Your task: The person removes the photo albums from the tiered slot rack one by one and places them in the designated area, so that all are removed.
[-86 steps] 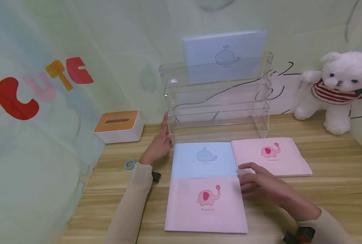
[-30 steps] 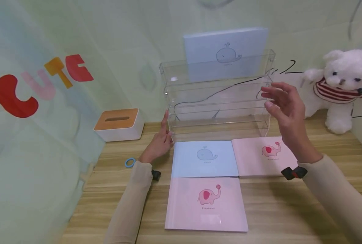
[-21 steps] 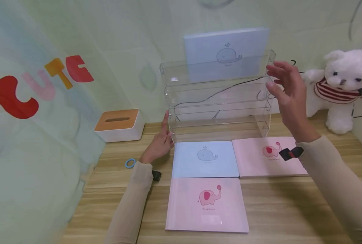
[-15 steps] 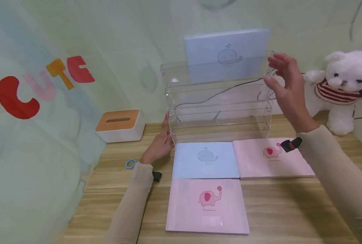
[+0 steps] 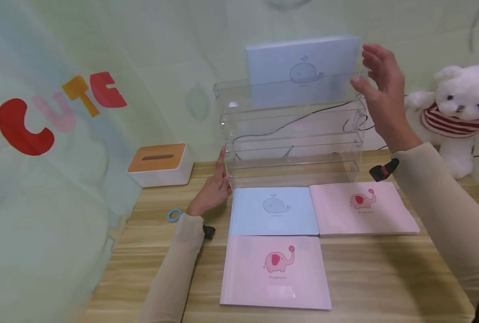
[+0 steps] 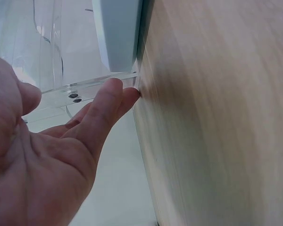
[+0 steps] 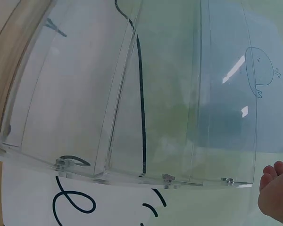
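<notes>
A clear acrylic display rack with stepped shelves stands against the wall. My left hand is at its lower left side, index finger pointing up along the side panel; the left wrist view shows straight fingertips against the panel by the table. My right hand is raised at the rack's top right corner, fingers loosely bent and nothing in them. Just left of it, a light-blue whale book leans upright in the top shelf. In the right wrist view, the right fingers show just past the rack's top end.
Before the rack lie a blue whale book, a pink elephant book to its right and another pink elephant book nearer me. A tissue box and blue ring are left; a white teddy bear sits right.
My right hand has risen from beside the flat books up along the rack's right side to its top corner. My left hand stays at the rack's left side.
</notes>
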`<state>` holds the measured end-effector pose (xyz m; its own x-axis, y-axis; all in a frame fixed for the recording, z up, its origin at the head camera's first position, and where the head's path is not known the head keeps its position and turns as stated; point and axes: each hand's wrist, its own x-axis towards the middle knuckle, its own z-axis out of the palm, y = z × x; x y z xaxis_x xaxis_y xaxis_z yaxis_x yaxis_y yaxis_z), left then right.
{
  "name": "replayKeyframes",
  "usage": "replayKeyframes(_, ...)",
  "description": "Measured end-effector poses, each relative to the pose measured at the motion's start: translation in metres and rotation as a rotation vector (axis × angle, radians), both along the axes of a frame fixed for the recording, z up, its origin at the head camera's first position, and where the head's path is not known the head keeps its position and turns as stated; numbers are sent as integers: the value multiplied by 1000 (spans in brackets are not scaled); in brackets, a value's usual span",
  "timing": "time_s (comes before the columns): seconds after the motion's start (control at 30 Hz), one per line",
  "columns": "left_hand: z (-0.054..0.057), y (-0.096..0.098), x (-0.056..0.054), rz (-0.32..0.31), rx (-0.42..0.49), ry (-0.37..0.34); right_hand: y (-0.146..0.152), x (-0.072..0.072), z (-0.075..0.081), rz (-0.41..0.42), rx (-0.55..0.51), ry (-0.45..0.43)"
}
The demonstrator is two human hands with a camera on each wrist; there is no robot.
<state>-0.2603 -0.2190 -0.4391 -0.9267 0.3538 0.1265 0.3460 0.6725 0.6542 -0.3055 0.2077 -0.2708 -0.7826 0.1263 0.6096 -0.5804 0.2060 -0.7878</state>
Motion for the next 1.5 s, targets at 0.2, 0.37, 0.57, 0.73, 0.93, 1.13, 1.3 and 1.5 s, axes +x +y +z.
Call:
replayKeyframes(0.2,2,1,0,-6,-5,-5,1,-9,10,-14,-9,-11)
replayKeyframes(0.37,2,0,0,2,-8,-6,-1,-17,17,46,-34,-35)
replayKeyframes(0.57,1,0,2,-1,-7,-15,-2,-26,22,180,-164,-53)
replayKeyframes(0.73,1,0,1,-4,-20,-4,-1,-31,25,184,-172,-76)
replayKeyframes(0.93,-1,-3,-1,-4,-23,15,-4,-37,32,202,-177,-142)
replayKeyframes(1.13,-2,-7,-3,6,-30,12,-4,-43,43,173,-30,-261)
replayKeyframes(1.3,-3,-8,-4,8,-30,19,-2,-51,54,148,134,-313)
replayKeyframes(1.5,-3,-8,-5,3,-40,28,-3,-59,55,177,130,-326)
